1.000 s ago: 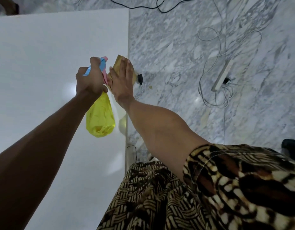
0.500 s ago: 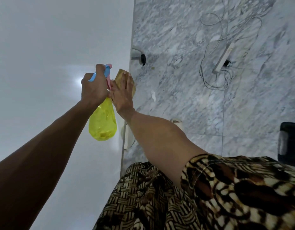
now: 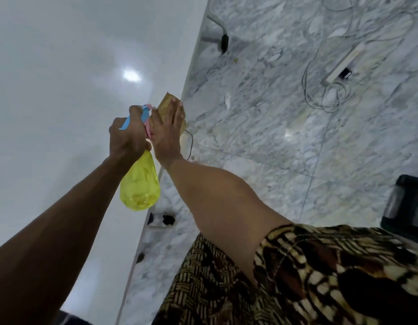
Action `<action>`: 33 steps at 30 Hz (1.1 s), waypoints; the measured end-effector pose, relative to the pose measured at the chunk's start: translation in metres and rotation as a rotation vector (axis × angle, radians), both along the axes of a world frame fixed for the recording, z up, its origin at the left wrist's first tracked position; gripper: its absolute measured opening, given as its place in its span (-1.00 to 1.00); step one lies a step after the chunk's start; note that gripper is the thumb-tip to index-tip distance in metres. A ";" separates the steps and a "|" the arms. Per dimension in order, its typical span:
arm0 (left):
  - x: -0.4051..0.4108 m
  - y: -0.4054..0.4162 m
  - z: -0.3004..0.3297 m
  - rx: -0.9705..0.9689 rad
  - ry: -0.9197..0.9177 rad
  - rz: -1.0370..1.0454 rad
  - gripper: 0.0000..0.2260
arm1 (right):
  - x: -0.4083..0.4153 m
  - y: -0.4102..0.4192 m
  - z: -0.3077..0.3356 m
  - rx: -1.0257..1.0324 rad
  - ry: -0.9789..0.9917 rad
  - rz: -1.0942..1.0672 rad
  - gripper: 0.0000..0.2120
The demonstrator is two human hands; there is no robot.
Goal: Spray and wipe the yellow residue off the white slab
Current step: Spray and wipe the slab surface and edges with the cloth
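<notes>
I look down from the head camera at two bare arms stretched forward over a glossy white slab, which fills the left half of the view. Its right edge runs diagonally from the top centre down to the bottom left, and a grey-veined marble floor lies beyond that edge.

My left hand is clenched around the neck of a spray bottle. The bottle's translucent yellow body hangs below the fist, over the slab close to its right edge. Its blue trigger and pink head stick out above the knuckles, with one finger curled over the top.

My right hand is just beside the left, touching or nearly touching the pink head. Its fingers are straight and held together, pressed flat on a tan cloth that sits right at the slab's right edge. The cloth shows past the fingertips and along the hand's right side. I cannot make out any yellow residue on the slab; it may be under the cloth.

A bright light reflection shines on the slab, farther from me than the hands. On the floor at upper right lie a white power strip and loose white cables. A brown patterned garment covers the bottom right, its sleeve on the right arm.
</notes>
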State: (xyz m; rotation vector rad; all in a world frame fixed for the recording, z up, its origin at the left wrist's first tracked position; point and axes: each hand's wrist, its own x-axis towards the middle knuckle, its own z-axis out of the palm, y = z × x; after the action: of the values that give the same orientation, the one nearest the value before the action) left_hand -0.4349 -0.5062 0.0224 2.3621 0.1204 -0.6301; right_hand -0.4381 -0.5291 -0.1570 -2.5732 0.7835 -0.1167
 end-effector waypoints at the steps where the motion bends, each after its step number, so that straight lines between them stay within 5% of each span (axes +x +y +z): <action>1: -0.013 0.011 0.003 0.012 0.007 -0.011 -0.33 | -0.005 0.011 -0.002 0.020 0.030 0.015 -0.41; 5: -0.052 0.065 0.000 0.015 -0.005 0.055 -0.15 | -0.038 0.070 -0.013 0.050 0.149 0.137 -0.33; 12: -0.110 0.158 0.001 -0.020 -0.005 0.105 -0.54 | -0.111 0.157 0.008 0.081 0.023 0.081 -0.57; 20: -0.185 0.289 -0.002 0.012 -0.022 -0.063 -0.43 | -0.190 0.255 0.037 -0.107 -0.214 -0.073 -0.62; 24: -0.220 0.351 -0.012 -0.004 -0.004 -0.023 -0.63 | -0.217 0.312 0.025 -0.045 -0.250 -0.087 -0.64; 33: -0.276 0.447 -0.025 -0.031 -0.023 0.083 -0.67 | -0.278 0.411 0.013 0.144 -0.144 -0.006 -0.55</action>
State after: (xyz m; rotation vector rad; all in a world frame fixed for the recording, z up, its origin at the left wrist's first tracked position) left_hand -0.7113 -0.0587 -0.0030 2.3213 0.1962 -0.5612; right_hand -0.7158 -0.1181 -0.1436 -2.3970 0.7189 -0.2353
